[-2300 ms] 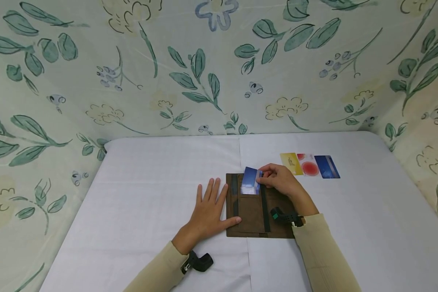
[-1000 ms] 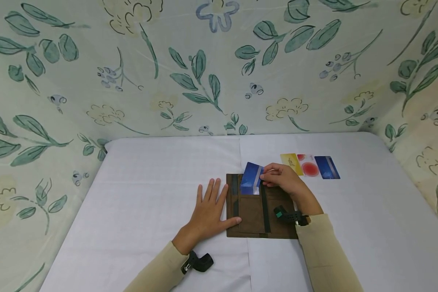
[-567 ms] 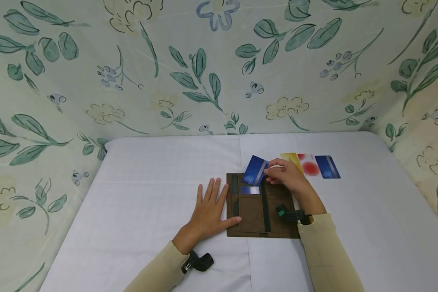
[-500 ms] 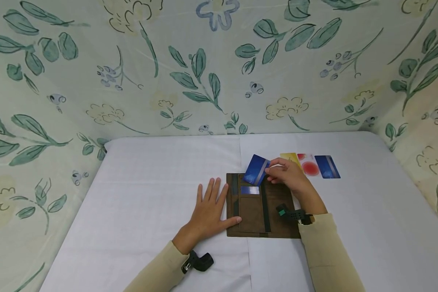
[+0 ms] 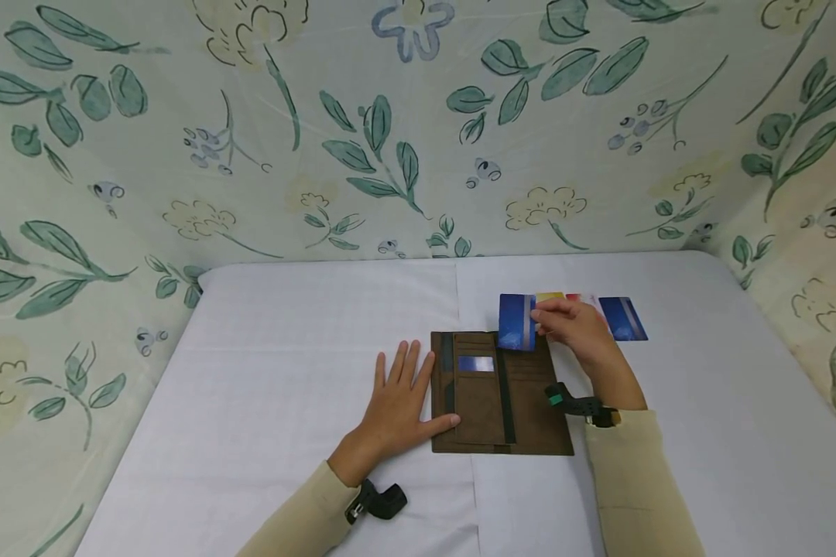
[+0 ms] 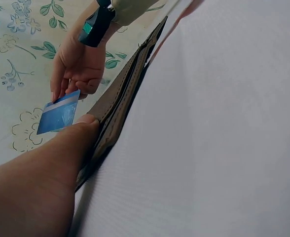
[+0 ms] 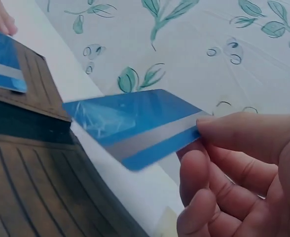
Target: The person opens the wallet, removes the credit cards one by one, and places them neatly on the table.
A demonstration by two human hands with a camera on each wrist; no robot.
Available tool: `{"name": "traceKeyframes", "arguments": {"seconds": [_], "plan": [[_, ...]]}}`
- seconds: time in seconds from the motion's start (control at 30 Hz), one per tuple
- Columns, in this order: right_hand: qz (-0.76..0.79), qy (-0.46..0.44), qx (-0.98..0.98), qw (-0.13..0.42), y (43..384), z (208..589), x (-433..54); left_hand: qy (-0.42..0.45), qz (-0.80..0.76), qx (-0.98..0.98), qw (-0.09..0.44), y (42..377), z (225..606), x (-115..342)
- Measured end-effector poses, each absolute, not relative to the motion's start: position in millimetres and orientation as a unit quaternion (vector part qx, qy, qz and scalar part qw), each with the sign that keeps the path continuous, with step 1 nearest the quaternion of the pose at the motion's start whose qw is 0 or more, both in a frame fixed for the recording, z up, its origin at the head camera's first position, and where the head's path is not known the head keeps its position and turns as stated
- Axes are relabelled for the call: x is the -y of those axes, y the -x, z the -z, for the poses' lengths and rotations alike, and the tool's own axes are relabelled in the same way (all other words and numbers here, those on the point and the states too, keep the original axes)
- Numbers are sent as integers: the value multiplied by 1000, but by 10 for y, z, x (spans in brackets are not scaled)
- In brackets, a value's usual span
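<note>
Right hand [image 5: 578,331]: grip pinches blue card [image 5: 514,321] by its striped right edge, thumb against fingers. Card is right of centre in the head frame, overlapping the upper edge of the open wallet [image 5: 481,410]; right wrist view suggests it is raised clear. Left hand [image 5: 399,398], left of centre: flat, fingers spread, thumb resting on wallet. Judgement: light edge pressure suits, no bending; steady left thumb should limit sliding on worktop [image 5: 286,333]. Risk: low corner could snag card slots [image 7: 26,173].
</note>
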State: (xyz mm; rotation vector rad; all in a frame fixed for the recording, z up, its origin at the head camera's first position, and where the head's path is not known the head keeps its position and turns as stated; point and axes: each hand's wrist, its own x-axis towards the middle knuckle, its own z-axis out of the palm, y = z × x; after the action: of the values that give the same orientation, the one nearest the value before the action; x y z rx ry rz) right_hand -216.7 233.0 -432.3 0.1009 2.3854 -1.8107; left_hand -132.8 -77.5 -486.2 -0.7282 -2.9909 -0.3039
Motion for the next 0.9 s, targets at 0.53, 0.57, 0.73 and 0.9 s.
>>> {"name": "traceKeyframes", "arguments": {"seconds": [0.53,0.57,0.73,0.9], "plan": [[529,-97,-842,50,2071,4274,-2713,232,101,967,11,1323,4860,775],[521,-101,-846,52,2069,4281,-2729,232,101,967,11,1320,4860,775],[493,-107,-861,62,2057,4292,-2808,235,101,967,15,1318,4859,778],[476,-110,-869,78,2026,4280,-2910,237,101,966,23,1323,4864,777]]}}
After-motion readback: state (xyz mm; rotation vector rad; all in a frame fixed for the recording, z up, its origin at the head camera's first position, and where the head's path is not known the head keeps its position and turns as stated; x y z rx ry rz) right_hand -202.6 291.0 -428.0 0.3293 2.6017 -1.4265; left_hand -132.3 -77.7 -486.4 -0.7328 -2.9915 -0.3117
